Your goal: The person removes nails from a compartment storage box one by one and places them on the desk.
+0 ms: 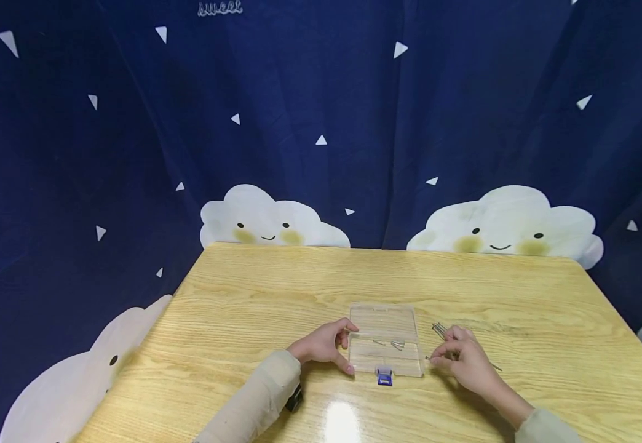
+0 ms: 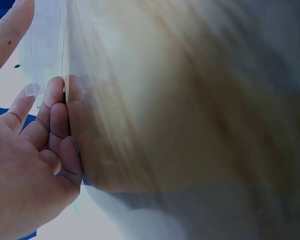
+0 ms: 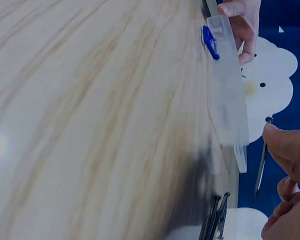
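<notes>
A clear plastic box [image 1: 384, 363] with a blue latch [image 1: 384, 376] lies on the table, its lid [image 1: 382, 317] laid back. Several nails [image 1: 397, 345] are inside the box. At its left side, my left hand [image 1: 323, 344] holds it, thumb by the front corner and index finger near the hinge. My right hand [image 1: 465, 360] is just right of the box and pinches a nail [image 3: 262, 162] near its head, between thumb and finger. More loose nails [image 3: 215, 217] lie beside that hand, partly hidden by it in the head view.
The wooden table [image 1: 277, 283] reaches back to a dark blue curtain [image 1: 299, 80] printed with clouds and triangles. A black object [image 1: 294, 399] shows under the left wrist. Glare marks the table's front.
</notes>
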Action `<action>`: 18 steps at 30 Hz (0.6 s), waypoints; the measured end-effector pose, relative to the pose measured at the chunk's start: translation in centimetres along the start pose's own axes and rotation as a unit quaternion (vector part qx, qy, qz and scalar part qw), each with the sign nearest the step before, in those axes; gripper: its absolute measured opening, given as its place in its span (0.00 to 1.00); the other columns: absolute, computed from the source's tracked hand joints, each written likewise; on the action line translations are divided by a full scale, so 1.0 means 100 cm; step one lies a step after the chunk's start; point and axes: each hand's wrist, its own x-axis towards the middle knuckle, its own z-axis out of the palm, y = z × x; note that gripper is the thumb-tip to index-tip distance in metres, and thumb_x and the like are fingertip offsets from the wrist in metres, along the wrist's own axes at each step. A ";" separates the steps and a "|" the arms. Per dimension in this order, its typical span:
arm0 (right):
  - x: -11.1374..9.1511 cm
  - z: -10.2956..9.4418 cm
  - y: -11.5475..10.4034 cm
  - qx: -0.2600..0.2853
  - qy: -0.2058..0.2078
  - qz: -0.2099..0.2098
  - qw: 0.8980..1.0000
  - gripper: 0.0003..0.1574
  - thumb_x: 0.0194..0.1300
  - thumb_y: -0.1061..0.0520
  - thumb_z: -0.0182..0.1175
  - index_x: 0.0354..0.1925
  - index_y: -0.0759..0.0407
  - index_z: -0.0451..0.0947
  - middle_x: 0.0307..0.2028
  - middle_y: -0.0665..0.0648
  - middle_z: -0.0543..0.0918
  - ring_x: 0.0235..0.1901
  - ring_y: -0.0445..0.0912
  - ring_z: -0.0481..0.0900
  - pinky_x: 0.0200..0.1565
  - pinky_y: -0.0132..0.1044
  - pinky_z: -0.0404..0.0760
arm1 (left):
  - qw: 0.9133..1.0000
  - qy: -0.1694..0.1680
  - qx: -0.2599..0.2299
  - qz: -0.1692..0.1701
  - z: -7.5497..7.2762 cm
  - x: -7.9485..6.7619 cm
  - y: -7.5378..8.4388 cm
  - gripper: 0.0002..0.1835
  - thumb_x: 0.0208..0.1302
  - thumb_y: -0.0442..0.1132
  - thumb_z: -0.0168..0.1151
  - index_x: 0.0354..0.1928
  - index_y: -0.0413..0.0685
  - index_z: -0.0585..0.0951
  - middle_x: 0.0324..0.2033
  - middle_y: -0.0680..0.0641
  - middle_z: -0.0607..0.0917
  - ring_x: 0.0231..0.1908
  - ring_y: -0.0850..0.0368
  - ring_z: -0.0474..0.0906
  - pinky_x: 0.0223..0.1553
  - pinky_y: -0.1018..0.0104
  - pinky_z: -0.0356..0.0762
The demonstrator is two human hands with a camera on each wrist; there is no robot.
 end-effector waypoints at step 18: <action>-0.014 -0.009 0.026 -0.051 0.010 0.034 0.998 0.09 0.38 0.64 0.72 0.19 0.52 0.82 0.24 0.47 0.60 0.30 0.43 0.54 0.31 0.35 0.52 | 1.000 0.001 0.005 0.000 0.000 0.000 0.000 0.38 0.33 0.30 0.78 0.52 0.43 0.71 0.26 0.46 0.73 0.26 0.61 0.64 0.30 0.73 0.61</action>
